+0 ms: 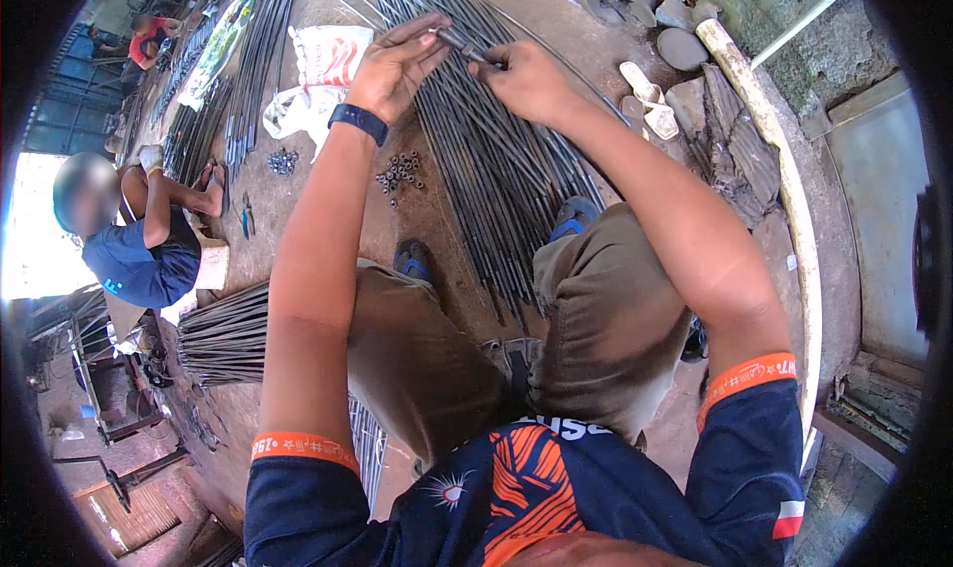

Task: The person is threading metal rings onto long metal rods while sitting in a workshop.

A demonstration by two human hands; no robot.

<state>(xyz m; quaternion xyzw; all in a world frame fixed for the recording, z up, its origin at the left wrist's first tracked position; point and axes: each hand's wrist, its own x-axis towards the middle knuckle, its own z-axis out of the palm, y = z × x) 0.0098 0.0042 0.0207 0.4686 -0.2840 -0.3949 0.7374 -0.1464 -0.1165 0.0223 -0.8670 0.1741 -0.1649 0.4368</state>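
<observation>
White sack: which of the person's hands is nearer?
Left. The left hand appears just right of the white sack; the right hand is farther right, above the metal rods.

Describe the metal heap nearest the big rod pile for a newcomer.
Find the big pile of dark rods between the person's feet. Just left, on the floor, lies a heap of nut-like pieces. Unlike the bluer heap farther left, it's right of the left forearm.
</observation>
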